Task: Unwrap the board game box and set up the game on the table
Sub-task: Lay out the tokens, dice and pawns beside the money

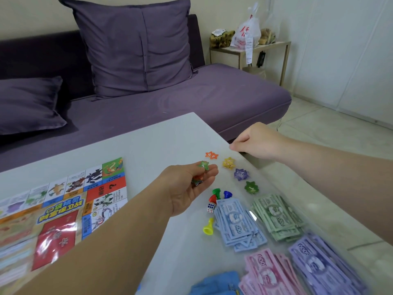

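The pile of blue play money (236, 224) lies on the white table (161, 133), and everything else is placed from it. Up and to the left of the pile, the left hand (189, 185) hovers palm-up over the table, its fingers curled round a bunch of star tokens (196, 180), and a green token (203, 165) is pinched at the fingertips. Farther up and to the right of the pile, the right hand (255, 141) is at the table's far edge with thumb and fingertips drawn together. I cannot tell whether anything is held between them. Between that hand and the pile, four more stars lie flat on the table in a slanting row: an orange star (211, 155), a yellow star (229, 163), a purple star (241, 174) and a green star (251, 187). Just above the pile's top corner are a green pawn (216, 191), a red pawn (212, 198) and a blue pawn (227, 194), with the dice (210, 207) touching its upper left edge. A yellow pawn (208, 226) lies on its side just left of the pile. The green notes (276, 216) lie right of the pile, the purple notes (319, 262) lower right, and the pink notes (268, 273) below it. The game board (59, 209) lies open well to the left, partly under the left forearm. A purple sofa (212, 96) stands beyond the table.
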